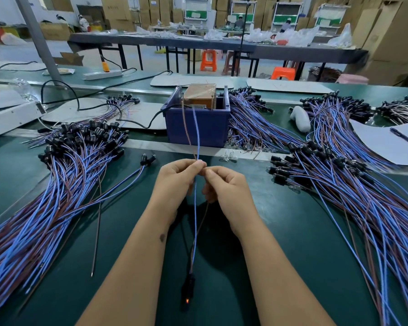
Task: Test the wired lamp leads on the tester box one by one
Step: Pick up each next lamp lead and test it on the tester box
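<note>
Hands meet in the middle of the green table (pixel 292 231), and I see both of them pinching one lamp lead (pixel 194 208). My left hand (pixel 177 178) has its fingers curled, with thumb and finger squeezed on the blue and brown wires. My right hand (pixel 222 184) is curled too, and its fingertips nip the same wires just beside the left ones. The wires go up from my fingers to the tester box (pixel 200 96), a brown box sitting in a blue plastic bin (pixel 198 128). The wire tips reach the top of that box, near two thin metal pins. Below my hands the lead hangs down to a black lamp holder (pixel 187 290), and a small orange light glows at its end. A big pile of leads (pixel 57 184) lies on the table to my left. Another big pile (pixel 351 196) lies to my right. A white sheet of paper (pixel 391 142) with a pen on it sits far right.
</note>
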Demonstrator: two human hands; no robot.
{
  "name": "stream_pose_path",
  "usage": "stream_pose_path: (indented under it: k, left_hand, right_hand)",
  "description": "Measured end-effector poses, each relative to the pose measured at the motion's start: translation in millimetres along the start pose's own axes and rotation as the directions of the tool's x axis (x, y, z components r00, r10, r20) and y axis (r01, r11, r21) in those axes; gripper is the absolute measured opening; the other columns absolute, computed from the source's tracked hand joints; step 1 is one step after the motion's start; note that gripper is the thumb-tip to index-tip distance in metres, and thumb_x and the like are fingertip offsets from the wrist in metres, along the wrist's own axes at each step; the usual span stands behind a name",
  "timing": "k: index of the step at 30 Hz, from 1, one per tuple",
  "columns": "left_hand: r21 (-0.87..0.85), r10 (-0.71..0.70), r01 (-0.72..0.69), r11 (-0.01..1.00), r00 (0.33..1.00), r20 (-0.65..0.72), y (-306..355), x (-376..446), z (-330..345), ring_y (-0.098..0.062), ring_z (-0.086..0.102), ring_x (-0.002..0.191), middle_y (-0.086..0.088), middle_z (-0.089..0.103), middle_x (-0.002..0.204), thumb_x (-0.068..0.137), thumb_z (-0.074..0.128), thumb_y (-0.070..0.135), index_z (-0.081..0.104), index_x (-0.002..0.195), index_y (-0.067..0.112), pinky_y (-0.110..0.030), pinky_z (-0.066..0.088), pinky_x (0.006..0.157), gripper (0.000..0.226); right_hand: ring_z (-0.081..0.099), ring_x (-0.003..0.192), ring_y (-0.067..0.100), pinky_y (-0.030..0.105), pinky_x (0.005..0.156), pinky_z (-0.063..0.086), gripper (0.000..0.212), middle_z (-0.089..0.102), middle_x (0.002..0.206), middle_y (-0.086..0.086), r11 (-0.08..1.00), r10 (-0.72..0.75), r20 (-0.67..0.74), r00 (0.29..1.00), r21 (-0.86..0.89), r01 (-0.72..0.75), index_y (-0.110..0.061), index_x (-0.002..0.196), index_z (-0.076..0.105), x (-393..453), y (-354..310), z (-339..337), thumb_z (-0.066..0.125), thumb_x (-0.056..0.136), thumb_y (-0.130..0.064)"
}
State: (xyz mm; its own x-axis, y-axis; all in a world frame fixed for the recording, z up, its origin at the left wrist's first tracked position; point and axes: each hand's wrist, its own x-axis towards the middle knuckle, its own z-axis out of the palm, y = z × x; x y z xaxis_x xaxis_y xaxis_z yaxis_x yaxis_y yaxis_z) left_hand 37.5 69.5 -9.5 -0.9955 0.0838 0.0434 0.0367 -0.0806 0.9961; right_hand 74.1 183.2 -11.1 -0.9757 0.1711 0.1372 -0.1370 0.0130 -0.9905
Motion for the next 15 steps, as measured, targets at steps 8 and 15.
stream_pose_path:
  k: [8,15]
  left_hand:
    - [-0.44,-0.109,0.041,0.897,0.986,-0.128,0.8,7.0,-8.2,-0.007,0.054,0.048,0.004,0.06,0.057,0.096,0.06,0.011,0.059,0.079,0.013,-0.017,0.048,0.049,0.017]
    - [0.075,0.18,-0.171,0.982,0.974,-0.141,-10.5,6.5,-5.5,-0.001,0.058,0.057,0.007,0.067,0.061,0.081,0.078,0.008,0.071,0.07,0.019,-0.016,0.047,0.059,0.017]
  right_hand:
    - [0.052,0.067,0.012,0.022,0.071,0.048,0.048,0.065,0.079,-0.002,0.997,-0.07,0.196,0.978,-0.007,0.073,-0.038,0.116,0.063,-1.9,-0.6,-3.6,0.073,0.084,-0.005]
    - [0.053,0.062,0.008,0.02,0.061,0.045,0.031,0.062,0.074,-0.009,0.985,-0.007,-0.217,0.976,0.166,0.044,-0.024,0.087,0.069,8.6,5.1,-17.8,0.043,0.104,-0.029]
